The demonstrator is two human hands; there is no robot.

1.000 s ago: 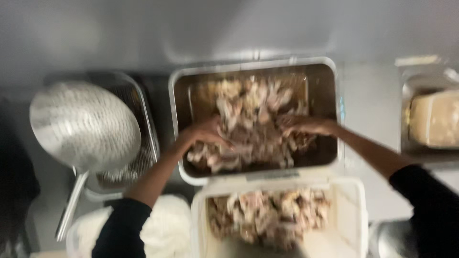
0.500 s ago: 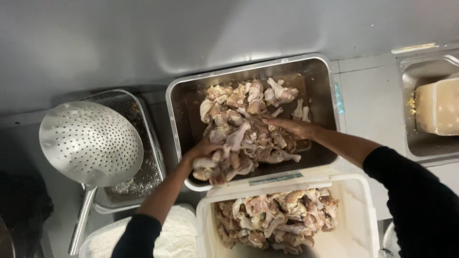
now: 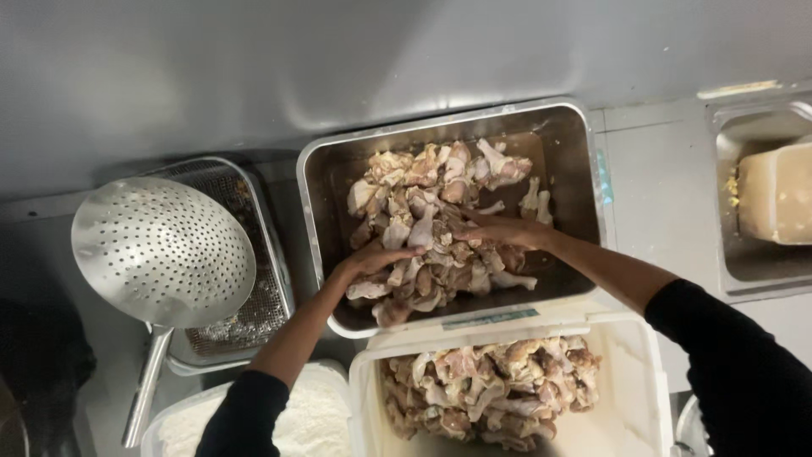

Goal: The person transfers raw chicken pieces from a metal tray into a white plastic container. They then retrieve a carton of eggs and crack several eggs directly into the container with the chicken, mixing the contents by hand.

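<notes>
A steel pan (image 3: 567,135) holds a heap of raw chicken pieces (image 3: 431,186). My left hand (image 3: 368,258) lies on the heap's near left side, fingers curled into the pieces. My right hand (image 3: 499,228) reaches in from the right and presses on the middle of the heap, fingers spread over the meat. Below the pan, a white plastic tub (image 3: 626,381) holds more chicken pieces (image 3: 491,389). Both my sleeves are black.
A large perforated steel skimmer (image 3: 161,250) rests over a wire basket (image 3: 254,288) on the left. A white container of flour (image 3: 313,419) sits at the bottom left. At the right, a steel pan (image 3: 732,254) holds a pale yellow block (image 3: 774,195). A steel wall runs behind.
Both hands have drawn closer together on the heap of chicken in the steel pan. The camera has shifted so the pans sit lower and more to the right.
</notes>
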